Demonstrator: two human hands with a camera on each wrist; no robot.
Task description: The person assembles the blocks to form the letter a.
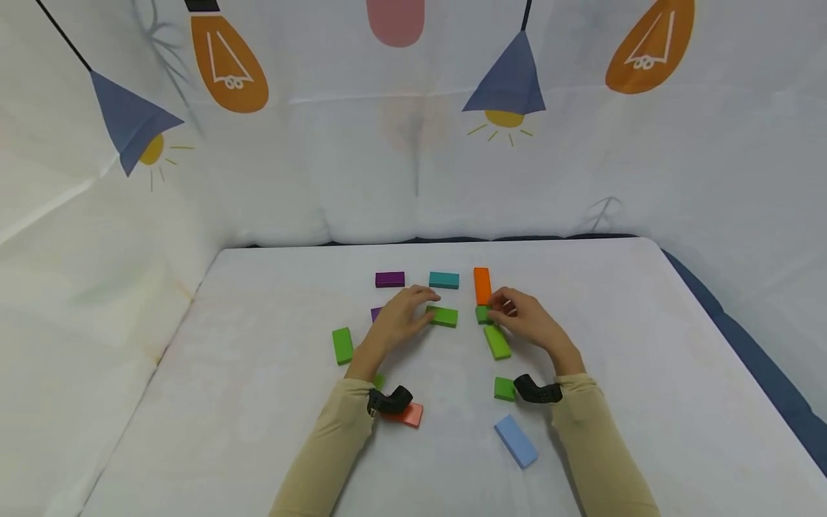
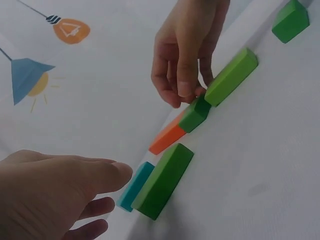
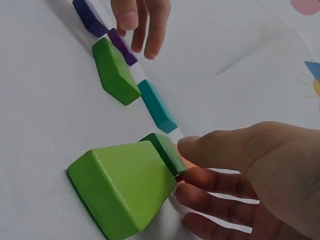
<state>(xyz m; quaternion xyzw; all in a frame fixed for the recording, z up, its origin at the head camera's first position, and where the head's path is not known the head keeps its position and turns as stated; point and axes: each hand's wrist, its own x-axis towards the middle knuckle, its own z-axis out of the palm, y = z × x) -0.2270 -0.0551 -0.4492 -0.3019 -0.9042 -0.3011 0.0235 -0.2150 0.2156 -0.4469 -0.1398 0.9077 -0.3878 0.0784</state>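
Note:
My left hand (image 1: 402, 316) hovers with fingers spread beside a green block (image 1: 444, 317). In the left wrist view its thumb points toward that block and the teal block (image 2: 136, 187), apart from both. At the right, my right hand (image 1: 526, 316) has thumb and fingertips at the edge of a small dark green block (image 3: 165, 152), not closed round it. This block lies between an orange block (image 1: 482, 286) and a lime green block (image 3: 122, 182), in a line. The right fingers partly hide the orange block in the right wrist view.
A purple block (image 1: 390, 279) lies at the back, another purple one (image 1: 376, 314) half hidden by the left hand. Nearer are green blocks (image 1: 342, 345), a salmon block (image 1: 411, 415) partly under the left wrist strap, and a blue block (image 1: 515, 441). A patterned curtain hangs behind the white table.

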